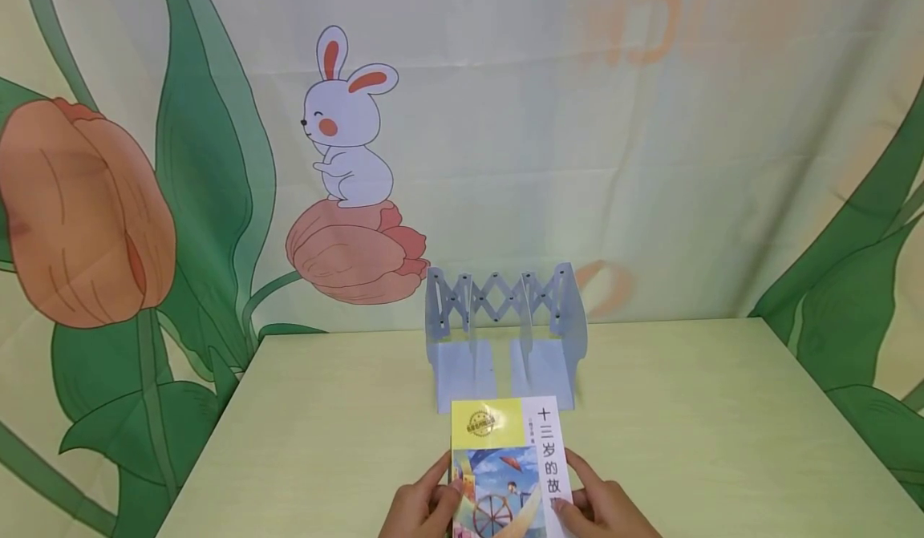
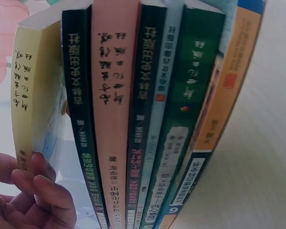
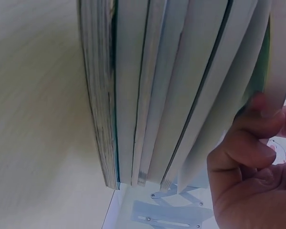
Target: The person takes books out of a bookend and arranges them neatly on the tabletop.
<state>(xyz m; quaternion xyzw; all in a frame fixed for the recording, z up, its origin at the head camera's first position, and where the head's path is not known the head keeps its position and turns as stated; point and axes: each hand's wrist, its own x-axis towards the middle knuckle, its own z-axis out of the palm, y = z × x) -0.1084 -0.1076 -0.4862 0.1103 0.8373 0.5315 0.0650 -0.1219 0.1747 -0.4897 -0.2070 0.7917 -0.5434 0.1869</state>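
Both hands hold a paperback book [image 1: 498, 430] with a yellow, white and blue illustrated cover, face up. My left hand [image 1: 426, 504] pinches its left edge, thumb on the cover. The right hand [image 1: 605, 510] grips the opposite edge, its thumb also on top. In the left wrist view the book's pale yellow spine [image 2: 25, 86] tilts away from a stack of several books [image 2: 115, 90], with a gap between. Dark green, pink and orange spines show in that stack. From the right wrist, the stack's page edges [image 3: 131, 86] are seen beside the held book [image 3: 280, 57].
Behind the book stands a pale blue metal book rack [image 1: 460, 366] with upright dividers and a crisscross back. It sits on a light wooden table [image 1: 686, 410]. A curtain [image 1: 491, 145] printed with a rabbit and tulips hangs behind the table.
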